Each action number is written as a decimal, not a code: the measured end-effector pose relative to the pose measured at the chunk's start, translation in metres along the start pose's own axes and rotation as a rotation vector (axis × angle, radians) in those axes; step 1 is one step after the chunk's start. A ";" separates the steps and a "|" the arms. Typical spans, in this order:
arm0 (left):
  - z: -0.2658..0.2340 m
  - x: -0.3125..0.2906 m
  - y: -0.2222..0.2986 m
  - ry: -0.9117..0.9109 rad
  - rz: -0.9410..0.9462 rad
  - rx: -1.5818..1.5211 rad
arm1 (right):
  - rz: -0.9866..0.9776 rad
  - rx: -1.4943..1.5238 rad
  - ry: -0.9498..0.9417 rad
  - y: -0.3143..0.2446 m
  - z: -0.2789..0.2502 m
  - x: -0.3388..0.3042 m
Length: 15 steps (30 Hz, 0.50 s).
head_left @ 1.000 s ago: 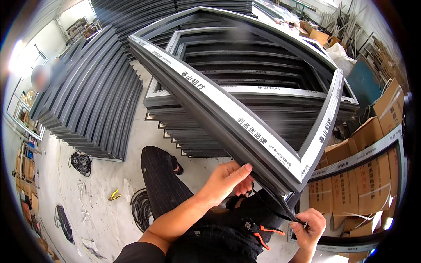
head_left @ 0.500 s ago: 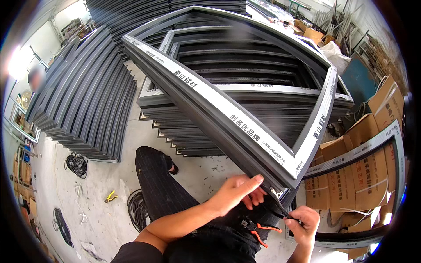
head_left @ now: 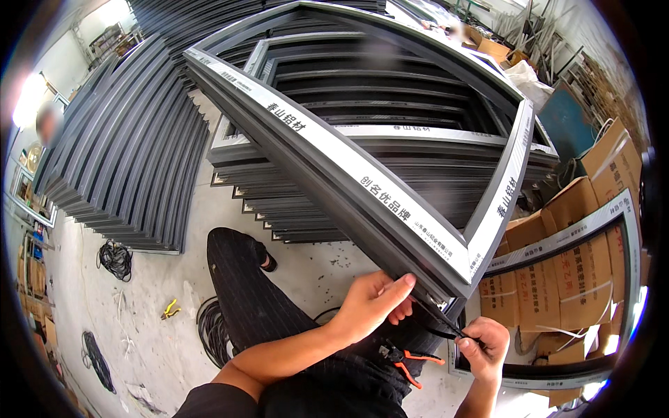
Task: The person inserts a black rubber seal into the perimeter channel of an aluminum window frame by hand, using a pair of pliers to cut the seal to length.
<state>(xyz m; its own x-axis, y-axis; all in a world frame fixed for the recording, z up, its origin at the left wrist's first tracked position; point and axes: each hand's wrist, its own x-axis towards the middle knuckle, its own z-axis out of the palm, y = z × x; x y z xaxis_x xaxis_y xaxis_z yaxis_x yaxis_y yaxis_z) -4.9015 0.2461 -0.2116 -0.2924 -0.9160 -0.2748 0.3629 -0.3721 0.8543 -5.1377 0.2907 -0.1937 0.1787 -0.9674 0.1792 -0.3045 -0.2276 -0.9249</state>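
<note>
A dark metal window frame (head_left: 317, 164) with white printed film lies tilted across a stack, its near corner over my lap. At that corner my left hand (head_left: 369, 303) rests its thumb along the frame's side, the other fingers curled beneath, partly hidden. My right hand (head_left: 486, 345), just off the corner, pinches a thin black rubber sealing strip (head_left: 449, 324). This strip runs from the frame's edge near my left fingers to my right fist. Orange-handled pliers (head_left: 408, 359) lie on my dark trousers below the frame.
Stacked dark frames stand behind (head_left: 293, 209) and at left (head_left: 125, 153). Another filmed frame (head_left: 557, 240) leans at right before cardboard boxes (head_left: 582, 282). Black strip coils (head_left: 212, 331) and yellow pliers (head_left: 169, 309) lie on the floor. A blurred person (head_left: 49, 125) is at far left.
The view has shifted slightly, so the frames and floor sit a little further left and up. Both hands keep nearly the same hold at the frame's corner.
</note>
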 end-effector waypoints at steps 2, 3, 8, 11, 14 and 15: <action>0.002 0.000 -0.002 -0.059 -0.029 0.006 | 0.010 -0.071 0.015 -0.002 0.001 -0.003; 0.002 0.000 -0.003 -0.100 -0.054 0.000 | 0.010 -0.100 0.012 -0.002 0.001 -0.004; 0.002 -0.001 -0.010 -0.109 -0.050 0.003 | -0.036 -0.185 0.004 -0.001 0.003 -0.004; -0.002 0.000 -0.010 -0.047 0.033 -0.042 | -0.041 -0.148 -0.035 -0.004 0.003 0.000; -0.011 0.003 -0.007 -0.002 0.103 -0.132 | -0.029 -0.262 -0.125 -0.015 -0.003 0.011; -0.012 0.004 -0.007 -0.002 0.077 -0.137 | -0.129 -0.369 -0.144 -0.020 -0.008 0.020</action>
<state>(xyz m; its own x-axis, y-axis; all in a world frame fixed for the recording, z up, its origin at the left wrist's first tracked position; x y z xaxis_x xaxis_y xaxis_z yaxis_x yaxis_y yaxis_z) -4.8948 0.2436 -0.2235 -0.2612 -0.9422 -0.2098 0.5013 -0.3181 0.8047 -5.1354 0.2746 -0.1685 0.3583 -0.9089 0.2134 -0.5812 -0.3960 -0.7109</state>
